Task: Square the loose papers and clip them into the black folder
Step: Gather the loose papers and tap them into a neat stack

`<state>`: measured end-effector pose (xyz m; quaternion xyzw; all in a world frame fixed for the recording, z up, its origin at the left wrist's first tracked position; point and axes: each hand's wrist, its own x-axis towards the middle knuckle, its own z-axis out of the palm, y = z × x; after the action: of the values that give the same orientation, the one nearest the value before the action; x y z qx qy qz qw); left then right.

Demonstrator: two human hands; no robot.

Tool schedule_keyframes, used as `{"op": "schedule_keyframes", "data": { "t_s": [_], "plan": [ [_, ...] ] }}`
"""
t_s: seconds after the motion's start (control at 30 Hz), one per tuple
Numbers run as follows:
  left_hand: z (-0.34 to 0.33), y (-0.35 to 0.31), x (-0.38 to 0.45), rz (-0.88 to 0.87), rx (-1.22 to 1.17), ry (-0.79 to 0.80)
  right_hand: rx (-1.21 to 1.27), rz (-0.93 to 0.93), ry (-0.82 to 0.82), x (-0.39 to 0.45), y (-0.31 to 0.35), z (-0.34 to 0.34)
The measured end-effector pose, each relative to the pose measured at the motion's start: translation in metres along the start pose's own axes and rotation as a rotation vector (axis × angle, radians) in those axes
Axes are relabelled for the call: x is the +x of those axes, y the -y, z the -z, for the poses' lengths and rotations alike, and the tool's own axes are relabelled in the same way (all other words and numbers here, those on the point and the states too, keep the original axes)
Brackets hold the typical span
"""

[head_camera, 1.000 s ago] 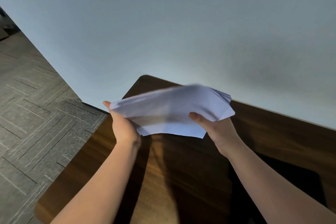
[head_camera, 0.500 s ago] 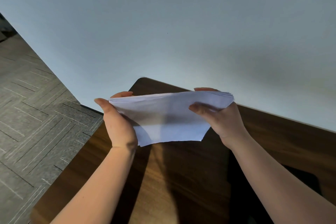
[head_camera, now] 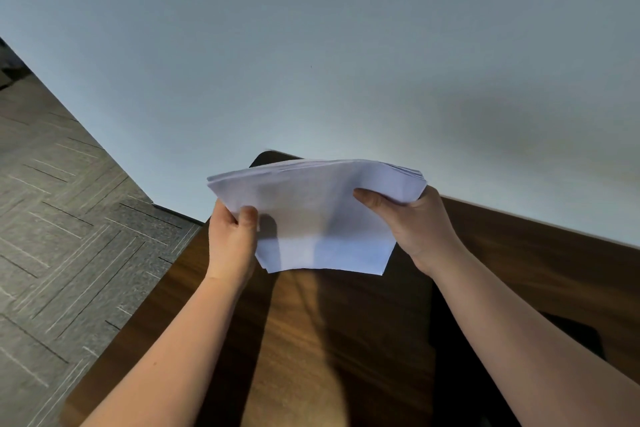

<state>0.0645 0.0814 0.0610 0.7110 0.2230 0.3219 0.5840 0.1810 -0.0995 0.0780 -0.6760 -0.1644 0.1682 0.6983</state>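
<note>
A stack of white papers [head_camera: 311, 215] stands nearly upright over the wooden table [head_camera: 311, 340], its lower edge just above or touching the tabletop. My left hand [head_camera: 232, 239] grips the stack's left side, thumb on the near face. My right hand [head_camera: 419, 222] holds the right side, thumb across the front. The sheets fan slightly at the top right corner. The black folder [head_camera: 568, 333] lies flat on the table at the right, mostly hidden behind my right forearm.
A plain pale wall [head_camera: 346, 62] rises directly behind the table's far edge. Grey patterned carpet floor [head_camera: 62, 236] lies to the left, below the table's left edge.
Both hands shifted their grip on the stack: the left thumb now lies on the near face, lower down. The papers look more gathered and upright than a second ago.
</note>
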Motion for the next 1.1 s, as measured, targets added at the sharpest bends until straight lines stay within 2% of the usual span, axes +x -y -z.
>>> {"op": "schedule_keyframes", "data": {
  "t_s": [0.13,0.2,0.47,0.7,0.8,0.93,1.1],
  "plan": [
    [0.001,0.012,0.006,0.224,-0.147,0.03,0.038,-0.035,0.123,-0.001,-0.001,0.003],
    [0.0,0.015,0.007,0.268,-0.168,0.016,0.055,-0.09,0.183,-0.002,-0.005,0.003],
    [-0.005,0.012,0.004,0.311,-0.233,0.052,0.02,-0.198,0.167,-0.004,-0.014,0.001],
    [-0.013,-0.004,-0.002,0.345,-0.202,0.05,-0.077,-0.22,0.075,-0.016,0.0,0.016],
    [-0.03,-0.018,-0.009,0.366,-0.163,0.124,-0.049,-0.22,0.044,-0.024,0.01,0.04],
    [-0.073,-0.04,-0.012,0.449,-0.056,0.281,-0.035,-0.226,-0.097,-0.03,0.016,0.087],
    [-0.143,-0.043,-0.027,0.582,0.02,0.492,-0.051,-0.333,-0.171,-0.051,0.007,0.157]
  ]
}}
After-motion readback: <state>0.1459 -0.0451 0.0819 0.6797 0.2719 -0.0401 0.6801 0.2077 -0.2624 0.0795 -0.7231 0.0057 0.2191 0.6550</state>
